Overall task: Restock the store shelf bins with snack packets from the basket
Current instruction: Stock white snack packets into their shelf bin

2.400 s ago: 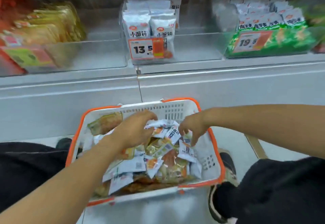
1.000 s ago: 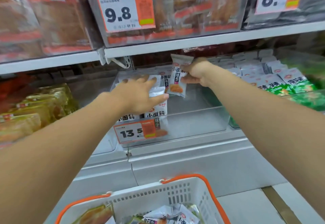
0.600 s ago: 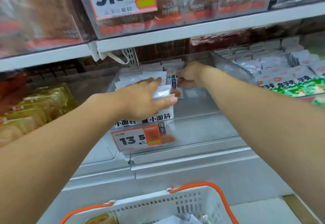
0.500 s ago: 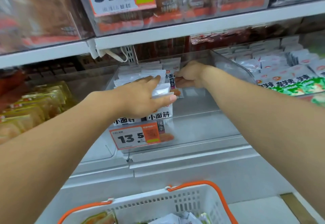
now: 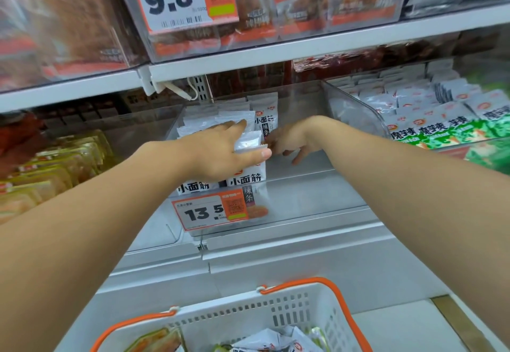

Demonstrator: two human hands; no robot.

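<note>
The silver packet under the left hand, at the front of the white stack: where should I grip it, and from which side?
Pinch the silver packet by its crimped right edge, coming from the empty right part of the bin. It lies flat on the stack, the left hand covers its left side, and the right hand hangs open beside that edge.

My white metal shelf [image 5: 289,244] carries clear bins: the middle bin [image 5: 303,208], tagged 13.5, holds white packets [image 5: 242,177] in its left part. Left of it sit yellow packs [image 5: 52,169], right of it green-and-white packets [image 5: 430,125].
</note>
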